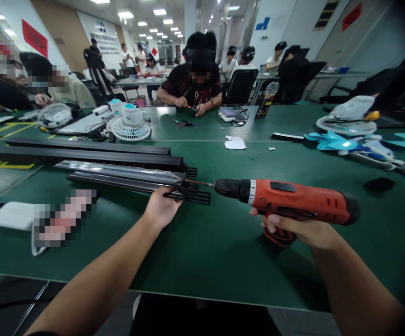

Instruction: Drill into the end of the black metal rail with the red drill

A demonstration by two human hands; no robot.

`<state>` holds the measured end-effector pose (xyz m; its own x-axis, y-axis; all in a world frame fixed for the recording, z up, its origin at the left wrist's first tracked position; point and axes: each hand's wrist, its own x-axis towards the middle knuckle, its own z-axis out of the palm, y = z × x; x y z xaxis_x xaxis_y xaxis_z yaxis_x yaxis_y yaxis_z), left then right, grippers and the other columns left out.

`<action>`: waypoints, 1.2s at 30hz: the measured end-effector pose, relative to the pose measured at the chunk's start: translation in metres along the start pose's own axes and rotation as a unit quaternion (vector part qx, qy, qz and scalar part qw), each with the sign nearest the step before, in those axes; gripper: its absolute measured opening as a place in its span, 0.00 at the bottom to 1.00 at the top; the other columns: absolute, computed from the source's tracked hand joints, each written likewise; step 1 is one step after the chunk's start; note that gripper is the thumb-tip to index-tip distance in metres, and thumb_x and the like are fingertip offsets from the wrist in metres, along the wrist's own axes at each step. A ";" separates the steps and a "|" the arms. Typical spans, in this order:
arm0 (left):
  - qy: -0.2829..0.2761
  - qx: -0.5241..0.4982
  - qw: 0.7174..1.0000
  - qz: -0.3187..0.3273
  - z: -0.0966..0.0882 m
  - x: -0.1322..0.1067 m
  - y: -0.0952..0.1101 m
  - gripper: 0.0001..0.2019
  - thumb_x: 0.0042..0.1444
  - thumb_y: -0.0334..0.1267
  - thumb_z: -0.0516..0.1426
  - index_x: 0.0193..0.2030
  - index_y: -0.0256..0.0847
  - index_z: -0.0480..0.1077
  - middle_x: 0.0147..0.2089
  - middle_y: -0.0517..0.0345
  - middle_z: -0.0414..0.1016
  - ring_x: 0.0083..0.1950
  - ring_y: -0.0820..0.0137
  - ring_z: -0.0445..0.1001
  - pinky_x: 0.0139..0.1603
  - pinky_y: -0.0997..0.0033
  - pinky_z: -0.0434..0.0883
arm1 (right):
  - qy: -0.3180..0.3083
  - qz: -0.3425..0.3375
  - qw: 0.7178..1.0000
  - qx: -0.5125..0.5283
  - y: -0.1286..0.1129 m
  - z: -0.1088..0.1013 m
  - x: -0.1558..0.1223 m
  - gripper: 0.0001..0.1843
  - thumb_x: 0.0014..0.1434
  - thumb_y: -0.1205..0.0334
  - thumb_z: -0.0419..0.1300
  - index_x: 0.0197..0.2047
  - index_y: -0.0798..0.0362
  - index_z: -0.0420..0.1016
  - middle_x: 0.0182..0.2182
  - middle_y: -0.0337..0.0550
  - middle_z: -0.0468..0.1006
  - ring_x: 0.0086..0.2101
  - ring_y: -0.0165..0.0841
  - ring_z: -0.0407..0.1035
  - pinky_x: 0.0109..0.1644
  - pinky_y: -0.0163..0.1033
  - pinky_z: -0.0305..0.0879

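Observation:
My right hand [293, 226] is wrapped round the grip of an orange-red cordless drill [300, 200], which lies level and points left. Its long thin bit [199, 182] reaches the end of a dark metal profile [129, 179]; whether the tip sits in a screw is hidden. Around that profile near its end, my left hand [162, 207] is closed, with the thumb on top. Clear plastic film [118, 170] covers part of the profile's upper face. Just behind lie more long black profiles [94, 153], parallel to the held one.
On the green table [195, 261] are a white fan [130, 126], blue fan blades [331, 142], paper scraps [235, 143], a bottle [267, 100] and a white flat box [11, 215]. Across the table a person [195, 74] works with a small tool.

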<state>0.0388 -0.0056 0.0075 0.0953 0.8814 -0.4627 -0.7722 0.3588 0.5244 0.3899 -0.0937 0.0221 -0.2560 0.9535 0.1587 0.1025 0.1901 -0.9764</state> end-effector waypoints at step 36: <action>-0.017 -0.002 1.000 -0.001 -0.006 0.005 -0.001 0.28 0.58 0.23 0.58 0.64 0.39 0.79 0.45 0.51 0.88 0.46 0.62 0.86 0.52 0.63 0.83 | -0.013 0.002 1.000 0.008 0.002 -0.003 -0.002 0.18 0.69 0.44 0.78 0.53 0.47 0.96 0.24 0.39 0.82 0.25 0.33 0.78 0.34 0.37 0.86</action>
<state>0.0366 -0.0036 0.0003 0.1188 0.8908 -0.4385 -0.7740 0.3597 0.5211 0.3940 -0.0948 0.0200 -0.2807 0.9479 0.1509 0.0889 0.1822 -0.9792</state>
